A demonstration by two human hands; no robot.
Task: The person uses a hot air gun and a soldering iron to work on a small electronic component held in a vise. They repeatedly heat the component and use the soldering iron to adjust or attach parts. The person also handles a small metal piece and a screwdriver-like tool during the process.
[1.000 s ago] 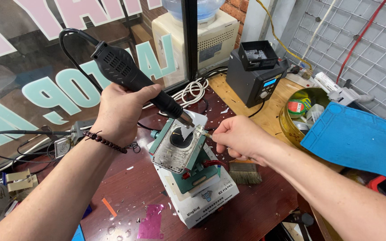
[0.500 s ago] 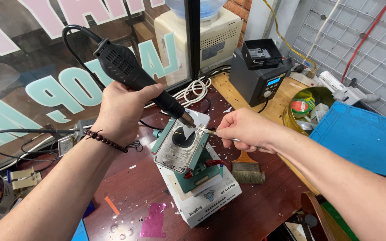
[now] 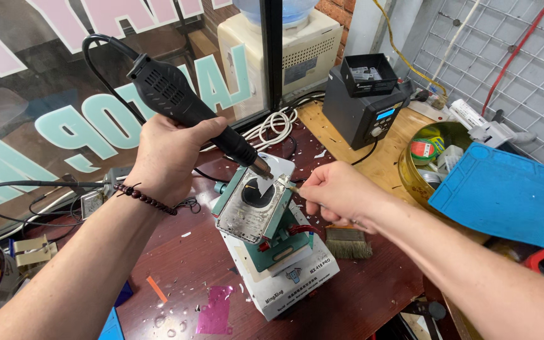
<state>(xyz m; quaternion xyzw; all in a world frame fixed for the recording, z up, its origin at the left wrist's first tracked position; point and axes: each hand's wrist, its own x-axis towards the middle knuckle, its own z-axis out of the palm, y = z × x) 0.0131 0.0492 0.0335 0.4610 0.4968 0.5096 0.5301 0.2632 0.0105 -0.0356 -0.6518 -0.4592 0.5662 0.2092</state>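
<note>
Dark red tabletop (image 3: 373, 296) carries the work beside a window. On it, the left hand (image 3: 168, 154) grips a black heat gun (image 3: 187, 107), nozzle angled down at a phone back (image 3: 256, 201) clamped in a green holder (image 3: 278, 242). The right hand (image 3: 338, 192) pinches tweezers (image 3: 286, 184) at the phone's upper edge. A brush (image 3: 347, 242) lies just beside; a blue mat (image 3: 511, 195) crowds the right edge.

Blue mat (image 3: 505, 195); brush (image 3: 347, 242); black station (image 3: 363, 113); tape bowl (image 3: 426, 157).
</note>
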